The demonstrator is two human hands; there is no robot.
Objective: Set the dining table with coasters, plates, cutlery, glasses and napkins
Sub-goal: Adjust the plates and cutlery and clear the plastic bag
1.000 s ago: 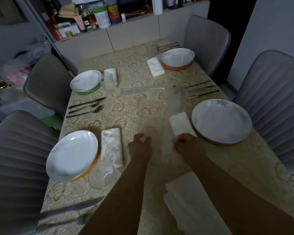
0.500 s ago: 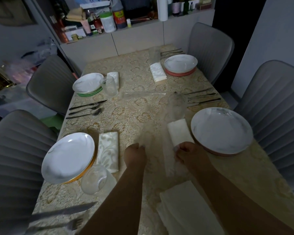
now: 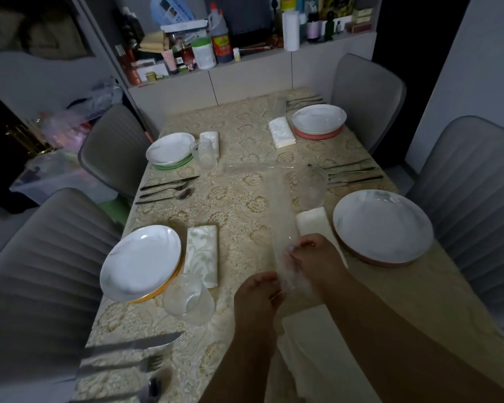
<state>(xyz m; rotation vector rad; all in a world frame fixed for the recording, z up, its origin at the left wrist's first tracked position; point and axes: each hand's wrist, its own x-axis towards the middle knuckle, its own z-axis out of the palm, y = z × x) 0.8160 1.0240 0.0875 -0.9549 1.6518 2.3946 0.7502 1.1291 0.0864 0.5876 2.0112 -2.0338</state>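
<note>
Both your hands grip a clear plastic sheet: your right hand pinches its near end just beside the white napkin, your left hand nearer you. Its long axis runs away from you towards the table's middle; it looks thin, glossy and limp.

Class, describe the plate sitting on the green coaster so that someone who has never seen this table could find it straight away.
Start at the dining table with the patterned gold cloth and look to its far left corner. There a white plate sits beside a clear glass and a folded napkin. It is the only plate resting on a green coaster; the others have gold, brown or pink ones.
</note>
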